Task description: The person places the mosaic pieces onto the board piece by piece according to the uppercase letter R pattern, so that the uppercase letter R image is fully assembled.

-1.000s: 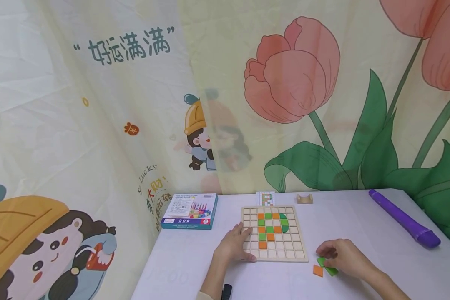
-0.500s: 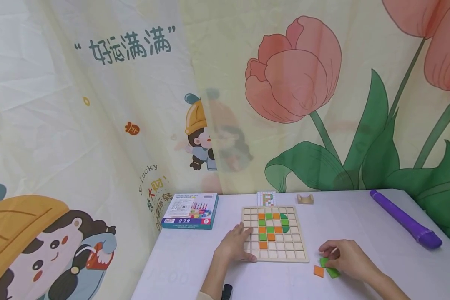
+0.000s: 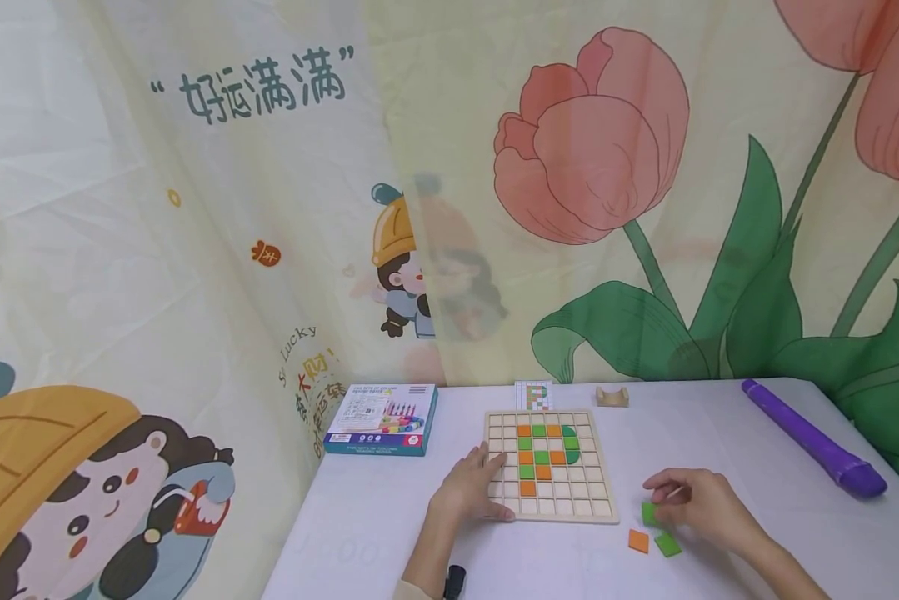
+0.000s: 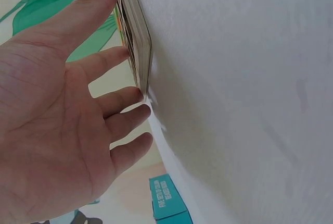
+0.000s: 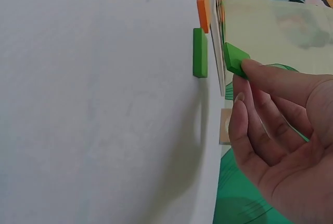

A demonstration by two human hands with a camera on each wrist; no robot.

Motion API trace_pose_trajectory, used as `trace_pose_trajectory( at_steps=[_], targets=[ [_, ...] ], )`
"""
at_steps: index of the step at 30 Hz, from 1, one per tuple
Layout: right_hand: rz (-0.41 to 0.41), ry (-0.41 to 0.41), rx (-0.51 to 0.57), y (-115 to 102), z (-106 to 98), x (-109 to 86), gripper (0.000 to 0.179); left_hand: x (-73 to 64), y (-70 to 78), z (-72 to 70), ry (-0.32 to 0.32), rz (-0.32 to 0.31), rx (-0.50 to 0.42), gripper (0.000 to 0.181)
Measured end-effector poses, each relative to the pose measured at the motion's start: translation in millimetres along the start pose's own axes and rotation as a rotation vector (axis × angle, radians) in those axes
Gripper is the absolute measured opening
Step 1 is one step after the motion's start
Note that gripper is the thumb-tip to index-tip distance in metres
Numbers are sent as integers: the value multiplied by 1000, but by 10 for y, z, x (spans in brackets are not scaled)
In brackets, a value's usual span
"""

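Observation:
My right hand (image 3: 700, 510) pinches a green square tile (image 5: 235, 58) between thumb and fingers, above the table in the right wrist view. Below it lie another green tile (image 3: 668, 545) and an orange tile (image 3: 638, 542), side by side. The wooden grid board (image 3: 569, 490) bears orange and green pieces in a P shape, with curved dark green pieces at its right. My left hand (image 3: 466, 490) rests at the board's left edge, fingers spread; in the left wrist view, thumb and fingertips touch the board's side (image 4: 139, 39).
Behind the board lies a pattern card (image 3: 534, 395) showing a P. A small wooden holder (image 3: 611, 397) stands to its right. The boxed set (image 3: 382, 421) is at the back left, and a long purple object (image 3: 812, 437) lies at the right.
The right hand has picked the green tile up off the other green one and shifted slightly right. The two loose tiles now show fully. The left hand stays on the board.

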State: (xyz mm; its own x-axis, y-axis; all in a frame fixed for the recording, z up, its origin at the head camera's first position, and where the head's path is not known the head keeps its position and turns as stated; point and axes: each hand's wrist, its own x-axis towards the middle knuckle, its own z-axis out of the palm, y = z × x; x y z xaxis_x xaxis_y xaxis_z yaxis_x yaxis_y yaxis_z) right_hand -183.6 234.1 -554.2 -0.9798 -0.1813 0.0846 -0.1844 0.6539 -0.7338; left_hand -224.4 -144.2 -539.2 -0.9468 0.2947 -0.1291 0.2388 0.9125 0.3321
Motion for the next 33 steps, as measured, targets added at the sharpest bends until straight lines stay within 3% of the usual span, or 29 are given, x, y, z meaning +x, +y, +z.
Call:
trace_pose_trajectory(
  at_steps=[9,18,33],
  targets=[
    [-42,10,42,-176,48,165,32,15,10,-22,10,0,3,101],
    [-19,4,87,-368,300,357,30,13,2,-28,6,-6,7,100],
    [-54,5,122,-580,596,629,25,-11,13,-23,-12,-13,-19,101]
  ],
)
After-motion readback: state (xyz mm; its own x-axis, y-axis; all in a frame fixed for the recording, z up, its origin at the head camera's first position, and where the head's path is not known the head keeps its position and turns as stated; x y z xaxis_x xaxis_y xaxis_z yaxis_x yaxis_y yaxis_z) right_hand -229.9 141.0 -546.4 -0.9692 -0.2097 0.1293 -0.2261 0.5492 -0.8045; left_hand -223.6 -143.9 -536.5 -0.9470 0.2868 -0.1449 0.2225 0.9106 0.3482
